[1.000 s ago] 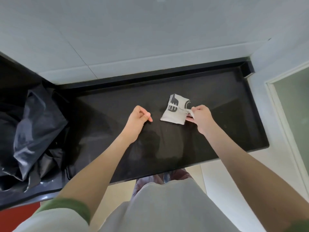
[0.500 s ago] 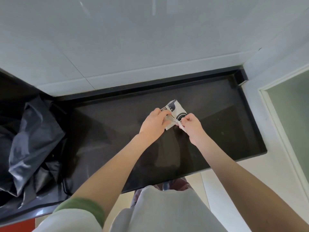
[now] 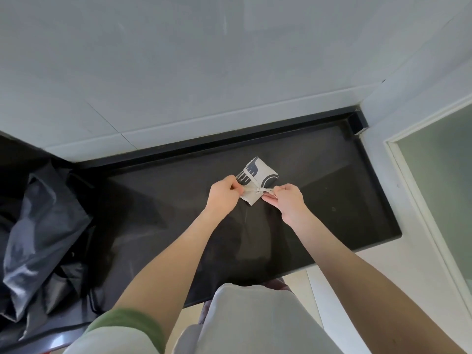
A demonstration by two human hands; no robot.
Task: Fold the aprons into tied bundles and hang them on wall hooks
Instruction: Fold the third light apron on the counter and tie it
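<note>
One apron (image 3: 259, 175), folded into a small pale square with a dark print, lay on the black counter (image 3: 158, 208), toward the back edge and right of the middle. One thin tie (image 3: 251, 192) ran across its near part and met in a single knot (image 3: 260, 190). How tight that knot sat I could not tell.

Two hands worked it, close together with the knot between them. The left hand (image 3: 222, 195), at 8 o'clock from the apron, pinched one end of the tie between thumb and curled fingers. The right hand (image 3: 288, 203), at 4 o'clock, pinched the other end, its lower fingers stretched out under the apron's near corner. Both tie ends vanished inside the fingers, so their length was hidden. The left fingers also covered the apron's near-left edge. The print was too folded to read as a picture.

At 9 o'clock, well apart from the apron, one crumpled black bag (image 3: 38, 226) slumped over the counter's left end, cut off by the edge of the view. A pale tiled wall (image 3: 204, 72) rose at 12 o'clock. At 3 o'clock stood a white frame (image 3: 398, 159) around a greenish panel, only partly seen. One green cuff (image 3: 132, 325) showed on the left arm; the right arm's sleeve was out of view.
</note>
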